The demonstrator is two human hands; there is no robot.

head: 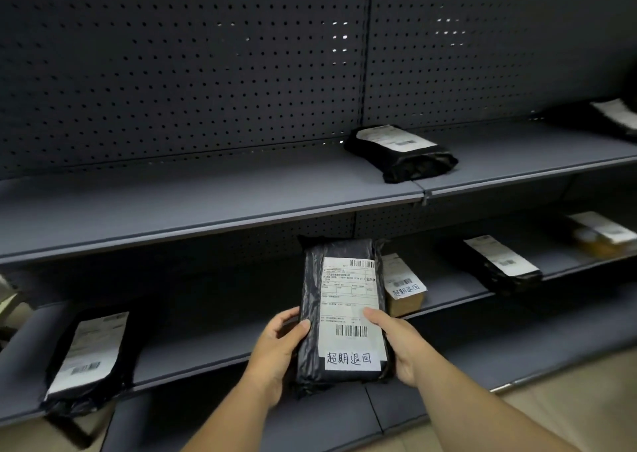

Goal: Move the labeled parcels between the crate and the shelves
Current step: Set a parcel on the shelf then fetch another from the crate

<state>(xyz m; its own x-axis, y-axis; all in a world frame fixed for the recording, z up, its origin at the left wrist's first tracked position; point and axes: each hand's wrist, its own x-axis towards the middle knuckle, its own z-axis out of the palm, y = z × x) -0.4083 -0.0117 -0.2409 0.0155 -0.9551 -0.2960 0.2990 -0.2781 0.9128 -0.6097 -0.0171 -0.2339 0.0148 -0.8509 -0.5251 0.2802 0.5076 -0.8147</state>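
Far left, a black parcel point(86, 358) with a white label lies flat on the middle shelf point(206, 344). Centre, the left hand point(275, 344) and the right hand point(396, 344) close on opposite long edges of a black labelled parcel point(341, 313), thumbs on its face, holding it upright before the middle shelf. Just behind it, a brown box point(405, 288) rests on that shelf. Right of centre, a black parcel point(400, 153) lies on the upper shelf point(241, 193); another black bag point(496, 263) lies farther right below.
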